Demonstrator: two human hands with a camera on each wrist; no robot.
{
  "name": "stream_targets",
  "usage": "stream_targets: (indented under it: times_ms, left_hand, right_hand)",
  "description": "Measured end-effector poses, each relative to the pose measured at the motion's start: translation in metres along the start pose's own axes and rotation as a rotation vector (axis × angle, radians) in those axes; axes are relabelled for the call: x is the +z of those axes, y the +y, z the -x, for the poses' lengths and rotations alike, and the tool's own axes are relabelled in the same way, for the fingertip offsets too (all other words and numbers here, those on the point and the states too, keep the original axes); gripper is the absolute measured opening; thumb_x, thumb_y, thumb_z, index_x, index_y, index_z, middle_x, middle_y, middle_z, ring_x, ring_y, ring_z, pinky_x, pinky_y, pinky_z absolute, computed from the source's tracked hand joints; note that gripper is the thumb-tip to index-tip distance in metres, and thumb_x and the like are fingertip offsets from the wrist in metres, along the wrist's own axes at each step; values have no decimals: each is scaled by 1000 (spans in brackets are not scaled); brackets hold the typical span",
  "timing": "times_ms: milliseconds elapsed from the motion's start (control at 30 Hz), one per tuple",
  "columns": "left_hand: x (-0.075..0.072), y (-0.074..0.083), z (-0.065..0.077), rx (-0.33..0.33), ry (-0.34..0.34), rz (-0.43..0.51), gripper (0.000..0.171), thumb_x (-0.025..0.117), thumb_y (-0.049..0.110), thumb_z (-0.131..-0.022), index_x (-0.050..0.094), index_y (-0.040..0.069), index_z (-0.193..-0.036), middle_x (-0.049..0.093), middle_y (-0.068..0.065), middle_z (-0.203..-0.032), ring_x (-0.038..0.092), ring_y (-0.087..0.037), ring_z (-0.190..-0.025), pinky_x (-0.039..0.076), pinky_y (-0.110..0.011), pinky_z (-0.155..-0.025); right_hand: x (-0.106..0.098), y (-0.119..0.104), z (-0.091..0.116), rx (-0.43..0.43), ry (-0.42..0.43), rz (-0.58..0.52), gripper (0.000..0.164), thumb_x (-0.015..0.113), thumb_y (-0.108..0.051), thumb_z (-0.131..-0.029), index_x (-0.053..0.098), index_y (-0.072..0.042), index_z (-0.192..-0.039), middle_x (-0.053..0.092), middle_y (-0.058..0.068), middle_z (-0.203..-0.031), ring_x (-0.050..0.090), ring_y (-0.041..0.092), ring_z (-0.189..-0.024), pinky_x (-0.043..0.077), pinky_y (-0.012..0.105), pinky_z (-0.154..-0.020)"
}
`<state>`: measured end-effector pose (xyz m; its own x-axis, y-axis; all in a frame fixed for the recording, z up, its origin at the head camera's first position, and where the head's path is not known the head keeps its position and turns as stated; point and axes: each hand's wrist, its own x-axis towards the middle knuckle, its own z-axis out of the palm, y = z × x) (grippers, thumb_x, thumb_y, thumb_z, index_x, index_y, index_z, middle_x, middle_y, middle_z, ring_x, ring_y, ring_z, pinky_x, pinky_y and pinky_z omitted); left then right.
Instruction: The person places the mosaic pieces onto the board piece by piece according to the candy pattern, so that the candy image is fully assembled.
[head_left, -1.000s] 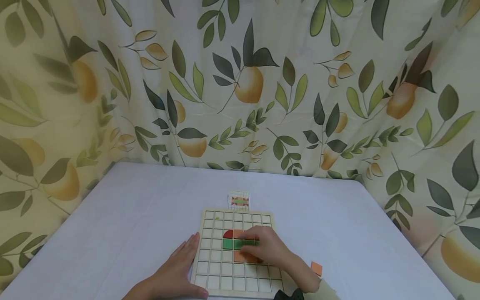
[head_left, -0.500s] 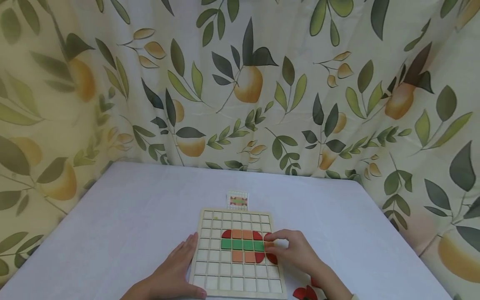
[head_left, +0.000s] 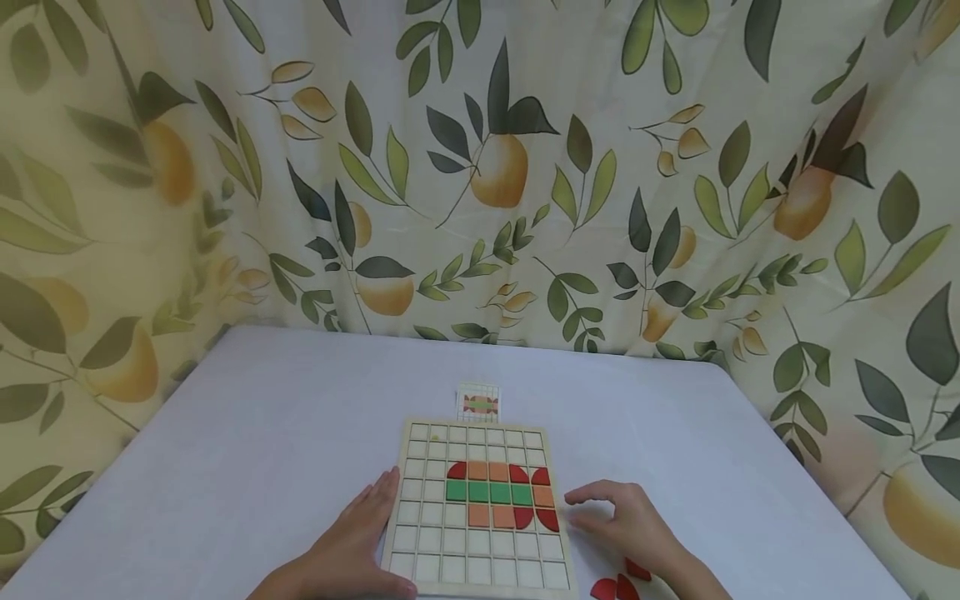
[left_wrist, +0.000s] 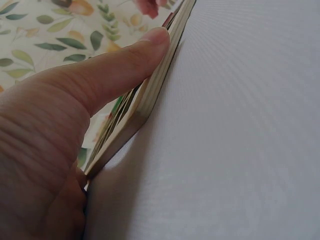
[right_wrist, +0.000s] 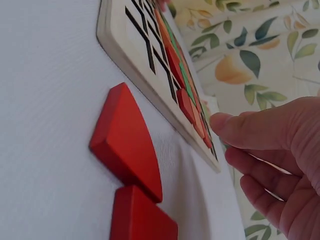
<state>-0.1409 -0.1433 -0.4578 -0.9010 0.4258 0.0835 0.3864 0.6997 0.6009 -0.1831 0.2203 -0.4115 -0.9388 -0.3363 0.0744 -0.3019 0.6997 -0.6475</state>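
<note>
Curtain (head_left: 450, 242) printed with leaves and fruit, hanging behind a white table (head_left: 300, 408). Right hand (head_left: 633, 525): thumb and forefinger parted, nothing held between, just beside the right edge of a pale gridded board (head_left: 453, 568). Left hand (head_left: 345, 537): fingers straight along the opposite edge, thumb extended to the near edge, no grip closed round it. On the grid, right of centre: four green tiles (head_left: 477, 492) in a row; orange tiles (head_left: 498, 472) above, below and at its right end; rounded red pieces (head_left: 540, 476) at the corners. At near right, loose red pieces (head_left: 603, 588) on the table, partly covered by the right forearm (head_left: 693, 579). Just beyond the far edge, a small card (head_left: 478, 404) with a similar coloured pattern, legible only from the head. Seen only from the right wrist: thick side walls of two loose pieces, lying corner to corner. Seen only from the left wrist: layered wood along the board's side, with most tiles hidden behind the thumb.
</note>
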Motion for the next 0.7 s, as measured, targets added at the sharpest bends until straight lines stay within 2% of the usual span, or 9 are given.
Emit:
stream_targets:
  times_ms: [167,333,433,533,633,700]
  left_hand:
    - [2,0,0,12,14,-18,130,64,76,-57,10,-4,-145,12,-16,-151,10,-28,-137,-11,-8,-99]
    - [3,0,0,37,34,-29,131,65,76,-56,11,-5,-144,13,-18,-150,12,-30,-137,-11,-8,-99]
    - [3,0,0,25,24,-23,132,64,77,-56,10,-4,-145,12,-16,-151,11,-28,-137,-9,-10,-101]
    - [2,0,-1,8,10,-6,132,65,76,-55,8,-2,-146,11,-15,-151,9,-27,-138,-2,-24,-108]
    - [1,1,-1,5,5,3,133,66,75,-55,8,-3,-145,11,-17,-151,9,-27,-138,7,-41,-109]
    - [1,1,-2,3,0,0,133,66,75,-55,8,-4,-145,12,-17,-151,8,-27,-138,10,-46,-107]
  right_hand:
    - [-2,4,9,22,-28,0,18,76,-19,-75,72,-18,-92,67,-9,-92,60,17,-92,50,42,-81]
    - [-6,6,21,162,-128,-70,20,74,-22,-77,72,-15,-95,66,-1,-98,54,20,-90,49,42,-79]
    - [-10,9,30,193,-181,-101,27,74,-29,-77,71,-12,-98,65,1,-100,52,20,-87,49,41,-76]
    - [-14,12,38,154,-227,-112,35,74,-34,-76,70,-10,-102,65,-1,-96,51,17,-82,50,33,-72]
    - [-15,12,45,116,-273,-126,39,75,-37,-74,70,-11,-103,63,-3,-91,52,16,-76,51,27,-67]
    - [-13,10,49,135,-306,-148,41,76,-37,-73,70,-11,-103,62,-3,-88,52,16,-74,52,26,-67]
